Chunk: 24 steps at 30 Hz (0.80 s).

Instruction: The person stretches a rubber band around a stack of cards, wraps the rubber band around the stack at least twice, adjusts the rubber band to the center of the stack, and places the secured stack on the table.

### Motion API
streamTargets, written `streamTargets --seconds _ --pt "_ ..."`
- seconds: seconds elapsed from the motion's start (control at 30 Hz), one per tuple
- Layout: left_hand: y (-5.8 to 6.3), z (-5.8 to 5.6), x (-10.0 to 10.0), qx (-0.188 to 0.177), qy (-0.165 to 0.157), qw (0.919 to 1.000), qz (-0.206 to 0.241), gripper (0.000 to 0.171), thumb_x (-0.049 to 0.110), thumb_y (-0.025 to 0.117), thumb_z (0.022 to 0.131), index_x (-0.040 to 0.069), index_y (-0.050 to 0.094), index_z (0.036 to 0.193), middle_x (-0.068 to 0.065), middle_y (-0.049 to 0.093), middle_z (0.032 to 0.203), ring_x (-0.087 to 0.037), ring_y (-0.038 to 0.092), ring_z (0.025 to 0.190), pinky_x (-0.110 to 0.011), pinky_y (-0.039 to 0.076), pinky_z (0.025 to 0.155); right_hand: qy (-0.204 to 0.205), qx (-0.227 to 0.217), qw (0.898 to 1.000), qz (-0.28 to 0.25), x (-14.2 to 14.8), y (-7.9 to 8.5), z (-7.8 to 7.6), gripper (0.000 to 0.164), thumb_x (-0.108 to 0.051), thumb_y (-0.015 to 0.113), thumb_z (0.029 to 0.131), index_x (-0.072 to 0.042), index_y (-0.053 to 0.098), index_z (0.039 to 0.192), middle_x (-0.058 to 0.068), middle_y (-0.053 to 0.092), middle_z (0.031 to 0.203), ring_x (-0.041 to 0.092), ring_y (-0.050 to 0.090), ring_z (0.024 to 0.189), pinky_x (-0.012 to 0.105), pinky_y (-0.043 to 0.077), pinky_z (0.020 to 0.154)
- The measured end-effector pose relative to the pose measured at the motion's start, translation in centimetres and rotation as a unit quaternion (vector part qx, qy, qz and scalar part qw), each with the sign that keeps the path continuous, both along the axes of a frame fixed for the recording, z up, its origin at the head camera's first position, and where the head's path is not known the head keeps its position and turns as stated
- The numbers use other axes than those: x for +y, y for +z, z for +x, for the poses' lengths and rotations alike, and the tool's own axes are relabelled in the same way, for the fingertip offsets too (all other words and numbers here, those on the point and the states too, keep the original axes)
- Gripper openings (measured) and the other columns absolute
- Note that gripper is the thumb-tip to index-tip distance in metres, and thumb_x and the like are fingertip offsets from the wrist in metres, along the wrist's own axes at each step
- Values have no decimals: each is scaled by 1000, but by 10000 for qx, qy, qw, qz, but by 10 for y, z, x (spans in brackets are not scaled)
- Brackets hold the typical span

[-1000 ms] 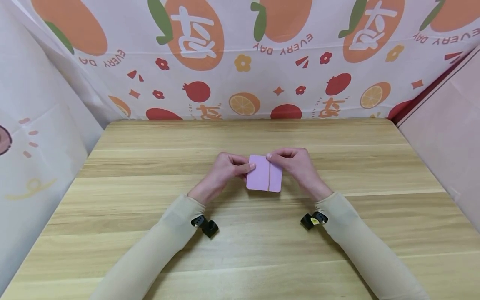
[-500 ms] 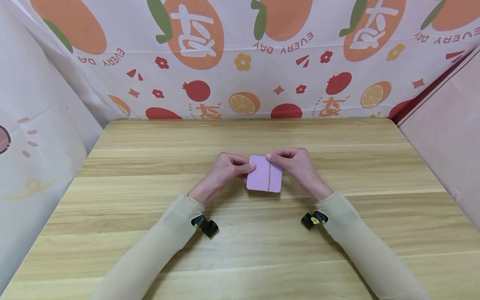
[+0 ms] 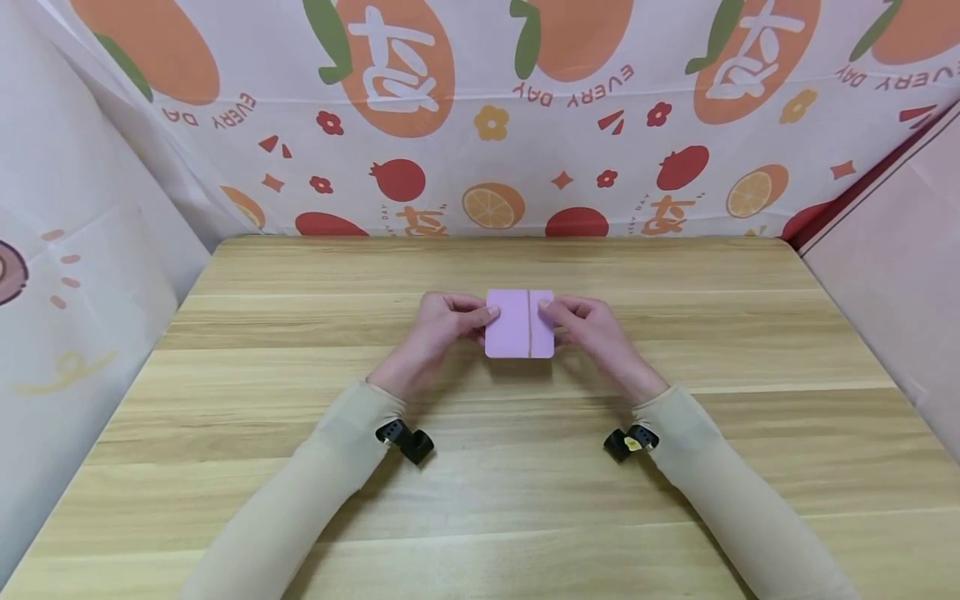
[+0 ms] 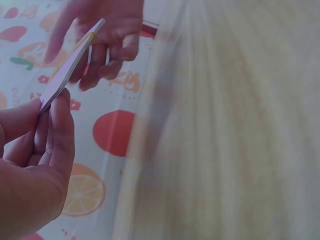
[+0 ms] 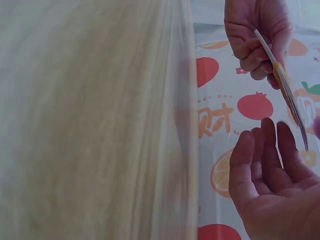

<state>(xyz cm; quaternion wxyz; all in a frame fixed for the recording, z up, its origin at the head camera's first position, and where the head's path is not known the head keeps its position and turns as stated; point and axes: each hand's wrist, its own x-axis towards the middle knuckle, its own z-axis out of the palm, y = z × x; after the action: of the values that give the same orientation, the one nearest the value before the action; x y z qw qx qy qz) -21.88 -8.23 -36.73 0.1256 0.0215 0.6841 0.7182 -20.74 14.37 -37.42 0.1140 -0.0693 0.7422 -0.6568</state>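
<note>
the thin purple stack (image 3: 507,325) is up in the air over the tabletop (image 3: 480,483), between the two hands. the left hand (image 3: 442,317) pinches its left edge, with the thumb on top and bent fingers under it. the right hand (image 3: 592,321) is loose and mostly open, and grips nothing; its thumb is over the right part of the stack, but i cannot tell if it touches. a skinny yellow-brown band (image 3: 529,329) goes around the stack, nearer the right side. i think the left pinch does most of the holding, so if it slips, the stack could tip and drop. if a finger tugs the band too hard, it could snap or fly off, and then the layers could slide apart.
</note>
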Motion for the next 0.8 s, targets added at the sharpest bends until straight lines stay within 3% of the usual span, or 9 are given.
streamTargets --seconds 0.1,0.23,0.43,0.7,0.8 --pt "5 -2 -5 -45 171 9998 12 23 5 71 90 -11 69 107 -7 70 84 -14 63 68 -32 55 70 332 -41 9994 126 0 0 2 33 -24 67 93 3 67 111 17 66 108 29 62 94 47 52 88" --pt "9 -2 -9 -27 356 9994 4 25 7 70 91 -9 69 109 -6 70 84 -14 63 70 -36 54 77 608 41 9966 559 -1 -2 5 27 -23 73 89 -1 72 104 18 68 97 30 60 86 41 50 80" --pt "10 0 -5 30 658 9978 107 25 5 70 90 -12 69 109 -3 69 81 -11 62 69 -33 55 75 392 66 9961 782 -7 -2 8 25 -25 77 85 -3 75 96 16 68 88 18 57 78 33 47 71" --pt "7 3 1 40 937 9955 149 21 4 71 89 -11 71 104 -2 68 79 -10 60 67 -32 55 72 149 -185 9983 526 -13 -8 8 25 -23 80 82 -2 76 95 11 71 85 19 59 78 34 51 71" --pt "6 4 3 33 901 9957 203 20 3 71 89 -11 71 102 -2 68 77 -10 60 65 -29 54 69 170 -162 9988 425 -15 -8 10 25 -20 80 83 2 75 93 13 71 84 19 59 77 35 53 71"
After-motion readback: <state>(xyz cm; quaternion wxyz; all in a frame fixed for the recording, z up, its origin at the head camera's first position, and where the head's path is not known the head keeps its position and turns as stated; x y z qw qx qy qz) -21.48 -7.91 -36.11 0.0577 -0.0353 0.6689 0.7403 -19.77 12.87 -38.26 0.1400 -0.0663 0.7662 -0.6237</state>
